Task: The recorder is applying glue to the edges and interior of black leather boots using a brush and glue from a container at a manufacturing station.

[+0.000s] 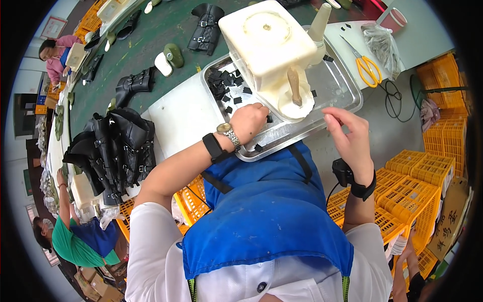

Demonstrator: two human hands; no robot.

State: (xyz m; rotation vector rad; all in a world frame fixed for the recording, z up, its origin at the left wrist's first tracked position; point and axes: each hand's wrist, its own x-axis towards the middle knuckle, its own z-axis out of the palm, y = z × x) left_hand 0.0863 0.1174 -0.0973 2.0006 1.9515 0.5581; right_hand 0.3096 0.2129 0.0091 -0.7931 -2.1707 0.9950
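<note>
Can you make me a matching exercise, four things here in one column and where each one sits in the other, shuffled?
Things:
1. scissors
2. black boots
3. small black pieces
4. left hand

Places:
A. piled at the table's left edge
B. inside the metal tray
C. on the white table right of the tray
D. at the tray's near rim

Pairs: 1-C, 2-A, 3-B, 4-D
</note>
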